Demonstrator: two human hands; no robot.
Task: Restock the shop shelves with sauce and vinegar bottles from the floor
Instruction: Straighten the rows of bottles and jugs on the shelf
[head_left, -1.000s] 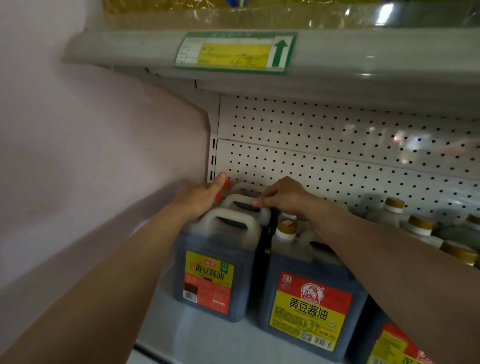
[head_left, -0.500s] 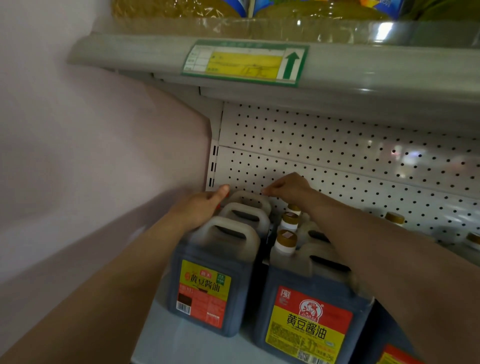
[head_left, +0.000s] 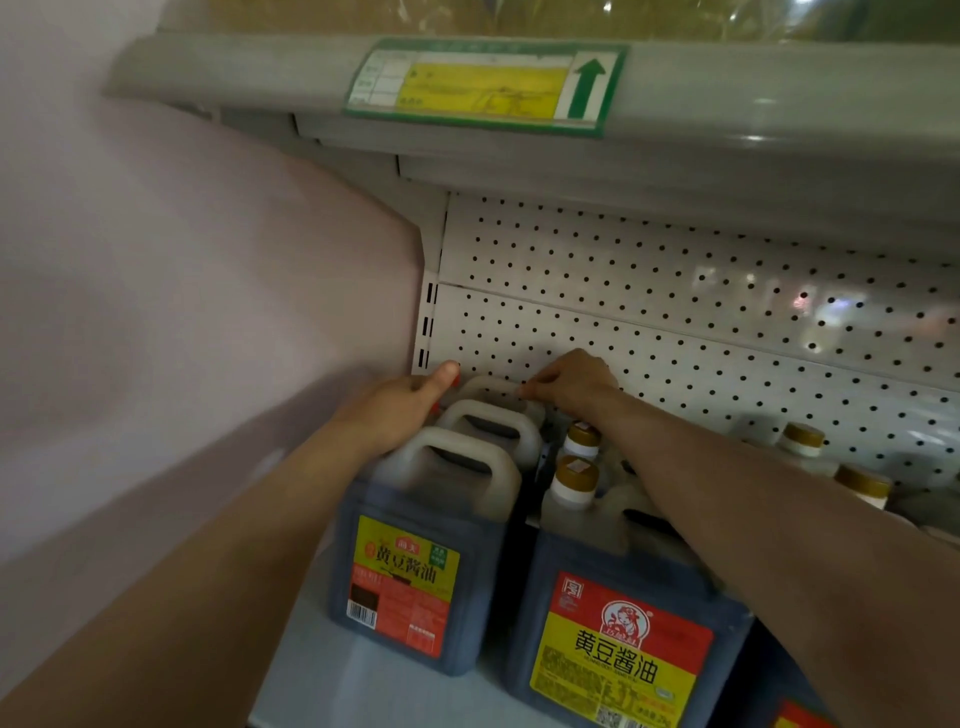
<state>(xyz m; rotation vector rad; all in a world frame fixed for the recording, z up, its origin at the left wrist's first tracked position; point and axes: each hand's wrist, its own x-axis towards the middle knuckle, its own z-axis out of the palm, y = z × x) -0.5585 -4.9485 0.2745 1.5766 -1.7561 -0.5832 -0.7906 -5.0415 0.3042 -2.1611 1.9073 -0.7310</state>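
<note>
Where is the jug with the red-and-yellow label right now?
In the head view, the red-and-yellow-label jug stands at the shelf's front, lower centre-right, under the right forearm, immediately right of the yellow-label jug.

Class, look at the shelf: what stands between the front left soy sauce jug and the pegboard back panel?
In the head view, two more jugs stand in a row behind the front jug, reaching back to the pegboard. Both hands, left and right, rest on the rearmost.

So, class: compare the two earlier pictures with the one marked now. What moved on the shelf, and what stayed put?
Both hands reached deeper along the left row of jugs. The right hand went from the middle jug's handle to the rearmost jug by the pegboard; the left hand slid back alongside. The front jug and the red-label jug stayed put.
</note>
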